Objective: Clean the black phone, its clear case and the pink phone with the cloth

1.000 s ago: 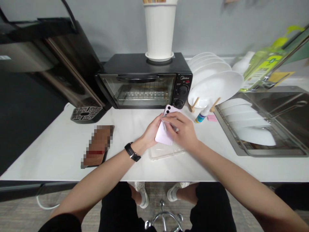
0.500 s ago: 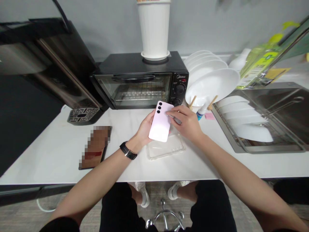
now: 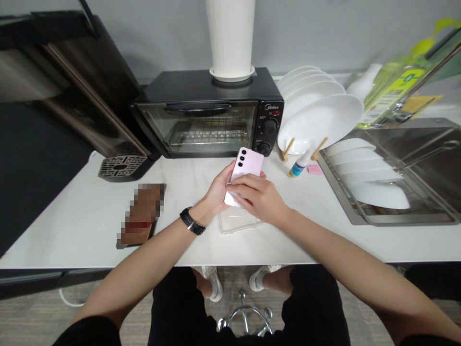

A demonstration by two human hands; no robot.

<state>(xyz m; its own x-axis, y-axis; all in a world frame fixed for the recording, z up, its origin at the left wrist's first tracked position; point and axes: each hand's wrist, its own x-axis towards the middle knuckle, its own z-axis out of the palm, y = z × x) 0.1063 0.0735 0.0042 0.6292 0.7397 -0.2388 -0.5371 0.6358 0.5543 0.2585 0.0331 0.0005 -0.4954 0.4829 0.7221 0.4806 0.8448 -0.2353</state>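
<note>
White counter (image 3: 223,251), oven (image 3: 180,86) behind, left grip (image 3: 216,193) holding phone (image 3: 249,166), right grip (image 3: 265,198) atop, hold unclear

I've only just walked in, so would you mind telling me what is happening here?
A person at a white counter is handling a lilac phone, its camera side facing up. The left hand holds it, while the right hand lies across its lower part; whether those fingers pinch anything is hard to tell. A clear case lies on the counter below the hands, and a small bottle stands off to the right.
</note>
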